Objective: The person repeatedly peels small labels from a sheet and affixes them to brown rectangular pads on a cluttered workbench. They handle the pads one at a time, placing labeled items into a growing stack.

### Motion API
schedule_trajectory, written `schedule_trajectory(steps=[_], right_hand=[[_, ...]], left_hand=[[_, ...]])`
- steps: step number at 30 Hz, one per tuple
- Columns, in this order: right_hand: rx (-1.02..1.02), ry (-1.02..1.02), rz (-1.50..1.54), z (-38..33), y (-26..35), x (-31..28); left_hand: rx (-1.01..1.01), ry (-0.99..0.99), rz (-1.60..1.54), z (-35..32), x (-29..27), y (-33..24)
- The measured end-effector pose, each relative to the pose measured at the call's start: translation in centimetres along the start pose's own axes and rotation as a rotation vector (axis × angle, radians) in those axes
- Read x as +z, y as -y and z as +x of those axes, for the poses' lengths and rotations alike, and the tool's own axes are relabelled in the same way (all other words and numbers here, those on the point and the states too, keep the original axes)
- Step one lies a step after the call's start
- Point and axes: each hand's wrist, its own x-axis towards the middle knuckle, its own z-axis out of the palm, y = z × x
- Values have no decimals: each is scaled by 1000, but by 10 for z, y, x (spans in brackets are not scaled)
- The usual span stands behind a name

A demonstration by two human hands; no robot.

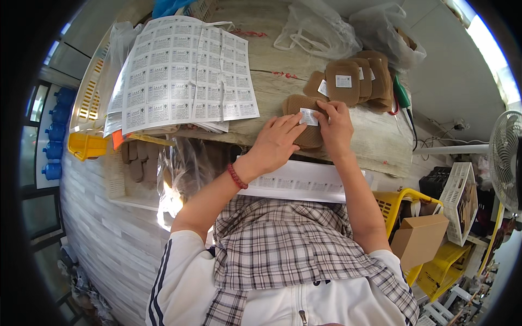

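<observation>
Pressing white label (308,116) onto brown pad (311,136).
With left hand (276,142) fingers slightly apart, right hand (335,126) pinch unclear; best smoothed centre-out.

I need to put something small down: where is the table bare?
Two patches of the table look bare: between the label sheets and the stacked brown pads, in front of a clear bag; and right of the right hand, in front of those pads. It is crowded left, under the sheets, and back right, under pads.
</observation>
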Motion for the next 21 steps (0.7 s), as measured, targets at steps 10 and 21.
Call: schedule_trajectory(steps=[10, 21], right_hand=[[224, -4, 528, -7, -8, -5], [265, -58, -155, -57, -89, -145]], left_hand=[[-46, -157, -106, -19, -13, -8], [-640, -579, -197, -151, -16, 10]])
